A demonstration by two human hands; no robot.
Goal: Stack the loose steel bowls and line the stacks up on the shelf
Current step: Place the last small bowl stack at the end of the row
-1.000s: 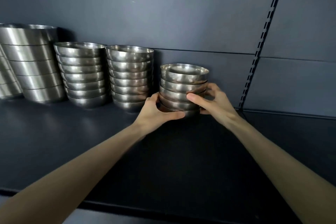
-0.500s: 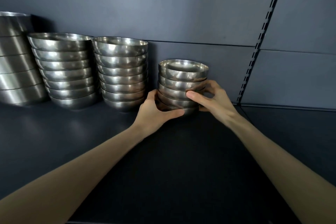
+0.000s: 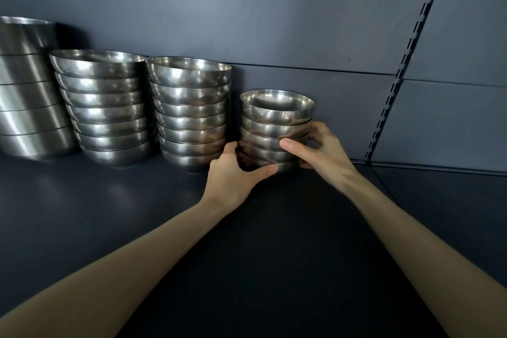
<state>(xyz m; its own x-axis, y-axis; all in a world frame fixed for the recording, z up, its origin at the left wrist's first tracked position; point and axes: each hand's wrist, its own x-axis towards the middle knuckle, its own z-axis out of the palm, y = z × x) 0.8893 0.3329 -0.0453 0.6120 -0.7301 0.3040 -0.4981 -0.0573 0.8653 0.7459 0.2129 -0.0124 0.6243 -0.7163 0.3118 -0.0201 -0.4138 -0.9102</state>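
Small bowl stack point(image 3: 275, 132) is standing on the shelf point(image 3: 109, 214), toward twelve o'clock of the view, at the three o'clock end of the row, close to the back panel point(image 3: 274, 22).

Left hand point(image 3: 230, 178) is gripping its base from nine o'clock, with the thumb lying across the lowest bowl's front. Right hand point(image 3: 318, 148) is clasping the middle bowls from three o'clock, thumb pressing the front and fingers curling behind.

Assessment: the two-sided hold is steadying a loose pile while it is squared beside the neighbouring stack point(image 3: 192, 112) at its nine o'clock. A narrow gap is showing between them. A wider stack point(image 3: 107, 107) and the largest stack point(image 3: 24, 90) are sitting further toward nine o'clock. Whether the base is lifting clear cannot be determined.
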